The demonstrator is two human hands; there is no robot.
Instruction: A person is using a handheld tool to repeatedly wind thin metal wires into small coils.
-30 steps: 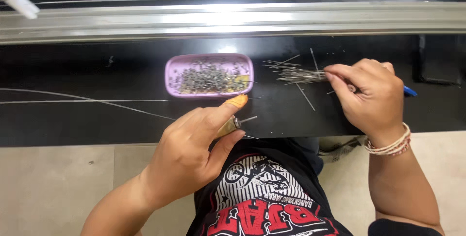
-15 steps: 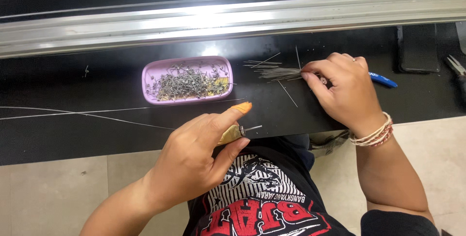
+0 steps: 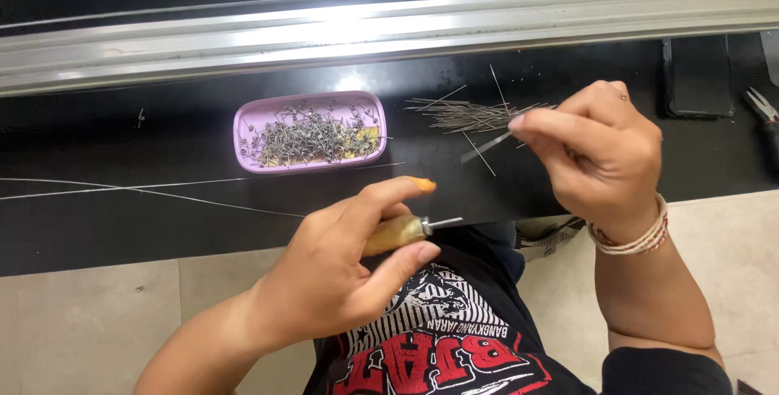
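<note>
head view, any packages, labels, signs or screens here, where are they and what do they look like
Dark flat slab, maybe a phone with its screen off: far right of the black bench, rectangular, black; too dark to be sure.
Print on the shirt: bottom centre, red and white lettering with a drawing on black cloth.
Pink tray: left of centre on the bench, rounded rectangle full of small metal pieces, no label showing.

Pink tray [image 3: 243, 131] w/ grey pins, black bench [image 3: 162, 233], yellow-handled tool [image 3: 393, 234], silver rail [image 3: 406, 30].

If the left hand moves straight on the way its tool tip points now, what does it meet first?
Probably the right hand. The left hand aims its tool rightward, slightly upward, though depth is unclear.
</note>
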